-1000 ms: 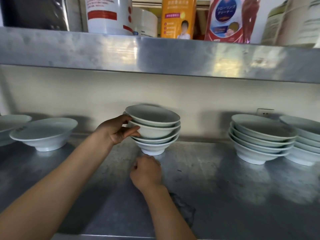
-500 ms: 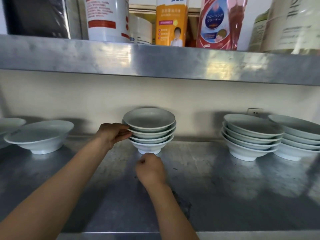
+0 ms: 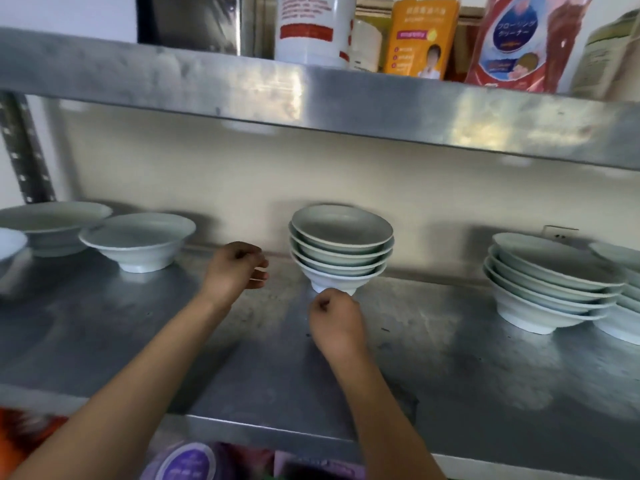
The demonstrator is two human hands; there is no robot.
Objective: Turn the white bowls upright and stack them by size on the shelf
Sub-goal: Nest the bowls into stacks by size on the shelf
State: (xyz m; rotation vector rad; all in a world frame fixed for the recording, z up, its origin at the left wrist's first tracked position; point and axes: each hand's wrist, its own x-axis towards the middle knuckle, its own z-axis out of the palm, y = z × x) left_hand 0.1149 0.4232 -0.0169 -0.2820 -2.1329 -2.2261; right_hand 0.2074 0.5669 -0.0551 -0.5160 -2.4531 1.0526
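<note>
Standing upright on the metal shelf point(image 3: 450, 368), the middle stack of white bowls point(image 3: 341, 249) now sits free: the left hand point(image 3: 235, 268) has let go and hovers just left of it, fingers loosely curled, holding nothing. The right hand point(image 3: 334, 322) stays curled at the stack's foot; whether it touches is unclear.

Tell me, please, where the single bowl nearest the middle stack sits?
The single bowl stands upright on the shelf, left of the middle stack, beyond the left hand.

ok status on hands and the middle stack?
Left hand off, loosely curled. Right hand fisted at foot of middle stack of white bowls, upright. Nothing blocking.
</note>
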